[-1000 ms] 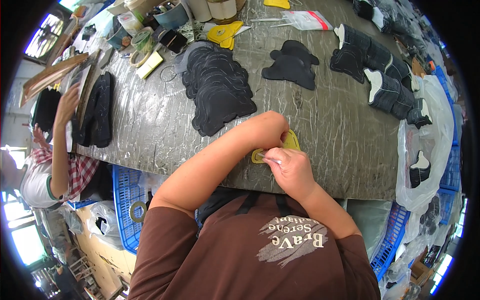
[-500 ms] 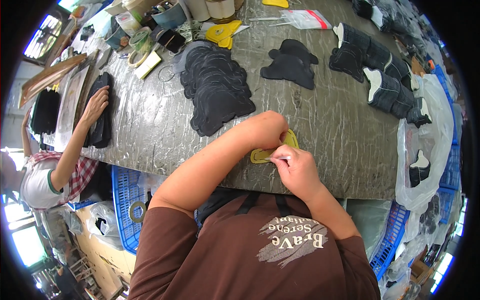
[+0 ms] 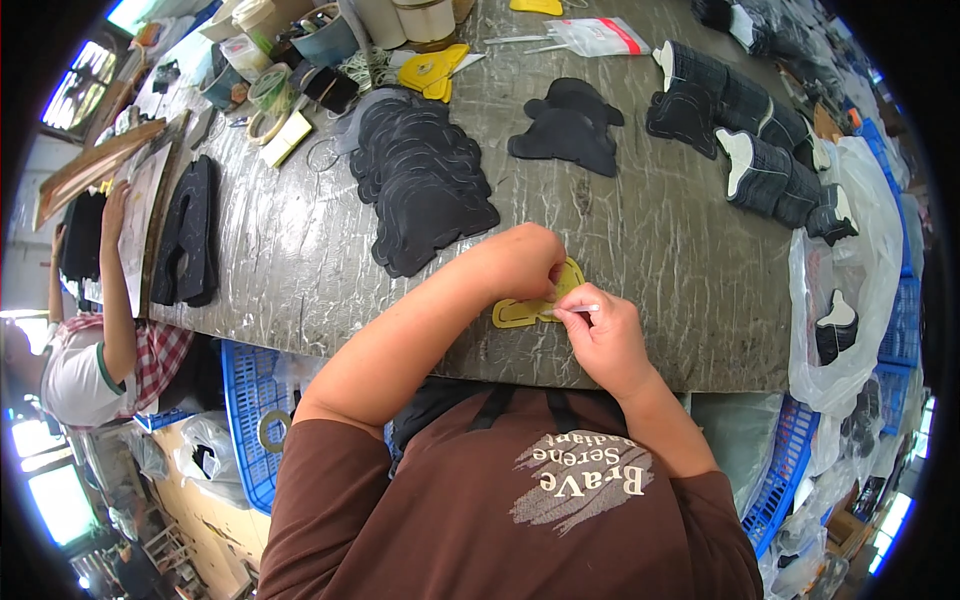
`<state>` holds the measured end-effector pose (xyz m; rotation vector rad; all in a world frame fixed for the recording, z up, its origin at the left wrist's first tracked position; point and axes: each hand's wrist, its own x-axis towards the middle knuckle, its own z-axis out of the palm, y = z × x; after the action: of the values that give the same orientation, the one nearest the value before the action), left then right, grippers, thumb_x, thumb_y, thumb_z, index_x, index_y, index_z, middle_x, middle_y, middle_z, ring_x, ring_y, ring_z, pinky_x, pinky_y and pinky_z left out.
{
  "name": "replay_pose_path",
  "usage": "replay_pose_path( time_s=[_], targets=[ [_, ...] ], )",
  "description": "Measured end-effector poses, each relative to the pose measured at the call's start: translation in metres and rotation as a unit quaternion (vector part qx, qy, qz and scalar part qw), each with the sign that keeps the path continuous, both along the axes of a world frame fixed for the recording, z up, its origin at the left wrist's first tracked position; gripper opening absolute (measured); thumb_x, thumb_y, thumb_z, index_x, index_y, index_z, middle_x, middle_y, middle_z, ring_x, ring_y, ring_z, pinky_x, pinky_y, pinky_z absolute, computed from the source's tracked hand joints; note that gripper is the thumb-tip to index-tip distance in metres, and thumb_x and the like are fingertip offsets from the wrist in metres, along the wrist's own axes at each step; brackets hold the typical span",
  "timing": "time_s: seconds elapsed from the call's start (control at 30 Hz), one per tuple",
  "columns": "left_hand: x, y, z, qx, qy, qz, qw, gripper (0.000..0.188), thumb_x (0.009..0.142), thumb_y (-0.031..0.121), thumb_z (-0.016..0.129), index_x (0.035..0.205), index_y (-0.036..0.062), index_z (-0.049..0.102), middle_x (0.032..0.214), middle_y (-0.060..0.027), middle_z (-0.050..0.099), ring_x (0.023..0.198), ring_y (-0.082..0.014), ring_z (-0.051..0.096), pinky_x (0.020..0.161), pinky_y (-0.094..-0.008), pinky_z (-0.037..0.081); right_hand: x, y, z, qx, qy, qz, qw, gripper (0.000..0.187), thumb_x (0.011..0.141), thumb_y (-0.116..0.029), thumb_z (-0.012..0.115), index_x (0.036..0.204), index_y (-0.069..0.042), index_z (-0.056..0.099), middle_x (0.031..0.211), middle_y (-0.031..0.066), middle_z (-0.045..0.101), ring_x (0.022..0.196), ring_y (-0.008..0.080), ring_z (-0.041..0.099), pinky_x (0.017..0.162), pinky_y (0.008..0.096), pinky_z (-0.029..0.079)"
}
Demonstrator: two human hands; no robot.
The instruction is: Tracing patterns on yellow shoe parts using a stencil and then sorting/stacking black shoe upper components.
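A yellow template [image 3: 515, 314] with cut-out slots lies at the near edge of the table, in front of my body. My left hand [image 3: 528, 262] is bent over its far part, fingers curled down and pressing it; the fingertips are partly hidden. In my right hand [image 3: 612, 338] is a slim whitish pen [image 3: 583, 309], pinched between thumb and fingers, its tip at the template. What lies under the template I cannot make out. Left of my left hand is a long overlapping stack of black cut pieces [image 3: 430, 205].
Farther off lie two black pieces [image 3: 565, 140] and a clear plastic bag [image 3: 600, 37]. Bundled dark pieces with white tops [image 3: 765, 180] line the right side. Tubs [image 3: 325, 35] crowd the far left. A co-worker [image 3: 100, 350] sits left; blue baskets [image 3: 252, 400] flank the table.
My right hand and the pen have shifted slightly right along the template. The left hand still presses it. The co-worker's arm has left the black pieces and reaches farther left.
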<state>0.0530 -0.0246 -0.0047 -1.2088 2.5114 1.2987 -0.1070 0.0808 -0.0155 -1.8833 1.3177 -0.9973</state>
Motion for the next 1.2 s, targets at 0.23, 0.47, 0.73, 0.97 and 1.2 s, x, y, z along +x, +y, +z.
replay_pose_path(
  time_s=[0.23,0.47,0.73,0.97,1.2],
  targets=[
    [0.001,0.000,-0.003,0.004,-0.001,-0.003,1.000,0.022,0.067,0.015,0.075,0.084,0.0005,0.070,0.077,-0.0149,0.069,0.072,-0.0271,0.068,0.066,-0.0366,0.052,-0.005,-0.001,0.000,0.001,0.018,-0.014,1.000,0.009,0.084,0.000,0.065,0.084,-0.002,0.057,0.074,0.0114,0.064,0.062,0.0247,0.062,0.059,0.0319,0.048],
    [0.000,0.000,-0.001,-0.003,0.000,-0.005,1.000,0.022,0.067,0.014,0.075,0.084,0.0006,0.070,0.077,-0.0149,0.069,0.072,-0.0281,0.067,0.066,-0.0372,0.052,-0.007,0.002,0.002,-0.011,0.038,-0.025,0.999,0.009,0.083,-0.001,0.065,0.084,-0.002,0.056,0.073,0.0117,0.063,0.063,0.0256,0.063,0.059,0.0327,0.048],
    [0.001,0.001,-0.005,0.002,-0.002,-0.006,1.000,0.021,0.067,0.013,0.075,0.084,0.0008,0.070,0.076,-0.0145,0.069,0.071,-0.0270,0.067,0.066,-0.0372,0.052,-0.009,0.004,0.000,-0.009,0.022,-0.025,0.999,0.010,0.083,-0.001,0.065,0.084,-0.003,0.055,0.074,0.0123,0.063,0.065,0.0293,0.062,0.059,0.0358,0.048],
    [0.001,0.001,-0.003,-0.007,-0.005,-0.007,1.000,0.022,0.068,0.013,0.075,0.085,0.0010,0.070,0.078,-0.0147,0.069,0.073,-0.0271,0.067,0.067,-0.0373,0.052,-0.018,0.011,-0.003,-0.002,-0.007,-0.060,0.998,0.010,0.083,-0.001,0.065,0.085,-0.003,0.055,0.072,0.0131,0.063,0.063,0.0303,0.062,0.057,0.0366,0.048],
    [0.000,0.000,0.002,-0.007,-0.013,-0.013,1.000,0.020,0.070,0.014,0.075,0.085,0.0012,0.070,0.078,-0.0139,0.069,0.073,-0.0265,0.067,0.067,-0.0371,0.052,-0.035,0.019,0.001,0.017,0.000,-0.081,0.997,0.009,0.084,0.000,0.065,0.085,-0.002,0.056,0.072,0.0120,0.063,0.061,0.0254,0.062,0.058,0.0325,0.048]
  ],
)
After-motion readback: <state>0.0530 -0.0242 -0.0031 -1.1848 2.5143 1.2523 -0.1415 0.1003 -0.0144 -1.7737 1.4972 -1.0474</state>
